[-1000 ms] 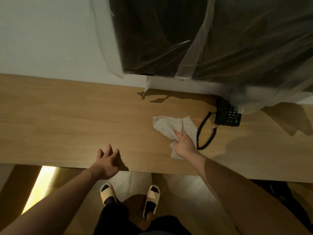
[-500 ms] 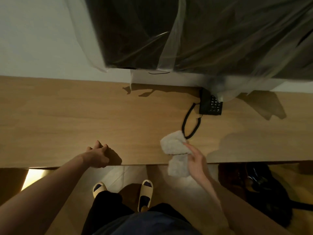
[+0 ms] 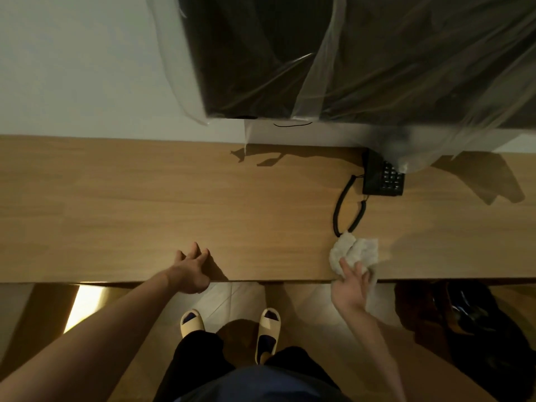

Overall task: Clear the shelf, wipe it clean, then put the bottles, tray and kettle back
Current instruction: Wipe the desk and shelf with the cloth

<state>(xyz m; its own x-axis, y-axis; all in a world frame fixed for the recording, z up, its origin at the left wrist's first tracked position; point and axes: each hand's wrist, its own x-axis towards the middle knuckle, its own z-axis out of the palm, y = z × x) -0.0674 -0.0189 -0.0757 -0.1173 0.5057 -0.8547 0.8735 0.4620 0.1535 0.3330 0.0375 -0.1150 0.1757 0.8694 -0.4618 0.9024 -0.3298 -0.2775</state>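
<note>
A long wooden shelf (image 3: 145, 204) runs across the view below a white wall. A crumpled white cloth (image 3: 355, 252) lies at its front edge on the right, just below the coiled phone cord (image 3: 340, 210). My right hand (image 3: 349, 288) holds the cloth from the near side, fingers spread over its lower part at the shelf edge. My left hand (image 3: 191, 269) rests on the front edge left of centre, fingers spread flat on the wood. No bottles, tray or kettle are in view.
A black telephone (image 3: 383, 177) stands at the back right of the shelf. A dark screen (image 3: 319, 53) draped in clear plastic film hangs above it. A dark bag (image 3: 470, 323) lies on the floor under the right end. My sandalled feet stand below.
My right hand has dragged the cloth from the middle of the shelf toward the front edge and then to the right. My left hand has stayed on the front edge.
</note>
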